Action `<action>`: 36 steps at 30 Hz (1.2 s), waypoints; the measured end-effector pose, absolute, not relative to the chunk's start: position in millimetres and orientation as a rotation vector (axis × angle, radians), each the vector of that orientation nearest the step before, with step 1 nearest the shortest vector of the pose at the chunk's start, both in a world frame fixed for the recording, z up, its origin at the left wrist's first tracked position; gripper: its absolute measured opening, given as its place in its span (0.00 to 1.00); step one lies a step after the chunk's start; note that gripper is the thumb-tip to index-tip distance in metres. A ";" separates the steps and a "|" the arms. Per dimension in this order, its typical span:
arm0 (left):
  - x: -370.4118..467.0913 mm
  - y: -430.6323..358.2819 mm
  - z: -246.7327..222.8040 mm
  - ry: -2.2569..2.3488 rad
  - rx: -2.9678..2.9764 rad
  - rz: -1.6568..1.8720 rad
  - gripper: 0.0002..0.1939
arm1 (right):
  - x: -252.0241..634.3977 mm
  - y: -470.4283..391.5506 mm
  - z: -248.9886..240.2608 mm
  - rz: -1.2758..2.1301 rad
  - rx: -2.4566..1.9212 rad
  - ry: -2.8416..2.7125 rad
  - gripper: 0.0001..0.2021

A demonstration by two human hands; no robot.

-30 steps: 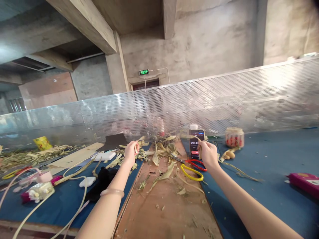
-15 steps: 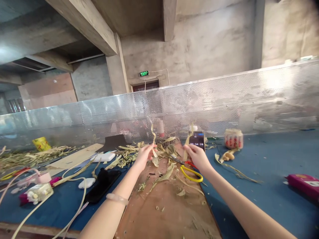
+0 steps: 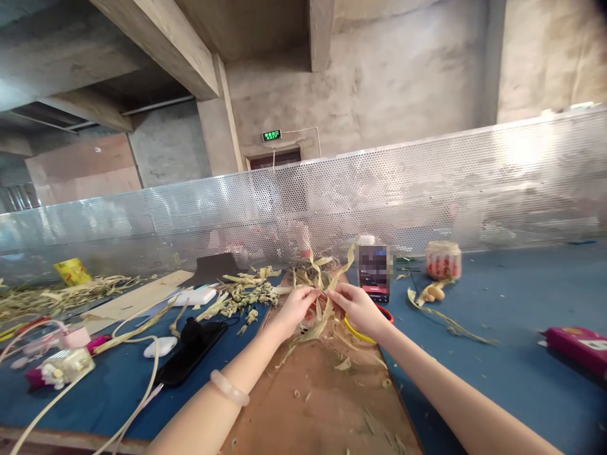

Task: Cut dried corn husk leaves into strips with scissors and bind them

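Note:
My left hand (image 3: 300, 309) is closed, thumb and fingers pinching a pale dried leaf strip (image 3: 317, 265) that curls up above it. Close beside it, my right hand (image 3: 358, 306) pinches another dried leaf strip (image 3: 349, 258), which rises from the fingertips. The two hands nearly meet over a brown board (image 3: 327, 395). Under the right hand lies a pair of scissors (image 3: 359, 333) with yellow and red handles, its blades hidden. A loose dried leaf (image 3: 303, 344) and small scraps are on the board below the hands.
Behind the right hand stands a phone (image 3: 374, 275); further right are a jar (image 3: 444, 260) and a magenta box (image 3: 576, 349). Left lie a dried leaf pile (image 3: 239, 297), a black phone-like slab (image 3: 192, 354), white cables and a yellow container (image 3: 73, 272). A perforated metal screen (image 3: 403, 189) runs behind.
Both hands have come together over the board, left moving rightward and right moving leftward, each with its leaf strip. The scissors are now more covered, and the phone's screen looks different.

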State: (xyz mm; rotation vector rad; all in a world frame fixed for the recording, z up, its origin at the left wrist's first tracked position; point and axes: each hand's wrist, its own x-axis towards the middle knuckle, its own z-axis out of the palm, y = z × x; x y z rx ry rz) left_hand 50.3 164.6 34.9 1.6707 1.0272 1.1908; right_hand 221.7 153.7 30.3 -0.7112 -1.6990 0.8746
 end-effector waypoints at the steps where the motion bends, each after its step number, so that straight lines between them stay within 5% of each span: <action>1: 50.4 164.7 34.4 1.026 1.672 1.188 0.21 | 221.9 154.5 29.7 0.875 -0.714 -1.694 0.20; 36: 67.7 155.3 29.1 0.929 1.568 1.161 0.21 | 219.9 152.5 31.7 0.958 -0.696 -1.461 0.18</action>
